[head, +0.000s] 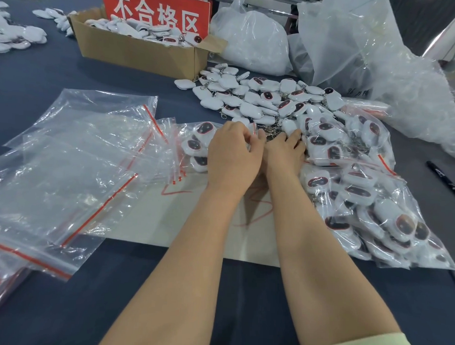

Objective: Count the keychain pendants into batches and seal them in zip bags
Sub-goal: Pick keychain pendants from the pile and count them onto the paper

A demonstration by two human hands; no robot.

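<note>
The loose keychain pendants [262,96] heap on the bench [61,308] at twelve o'clock from the hands. The left hand [232,154] has its grip curled on the part-filled zip bag [190,135]. The right hand [286,151] rests on pendants, and its grip cannot be told. Empty zip bags [66,166] lie at nine o'clock, filled bags [375,203] at four, a cardboard box [137,53] at eleven.

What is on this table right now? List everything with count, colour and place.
loose pendants: many, white with dark-red faces, centre heap
filled zip bags: several, clear, right
empty zip bags: stack, clear with red seals, left
cardboard box: one, brown, back left, holds pendants
sign: one, red, at box
plastic sacks: several, clear, back right
marker: one, black, far right
left hand: at heap's near edge
right hand: beside it, on pendants
</note>
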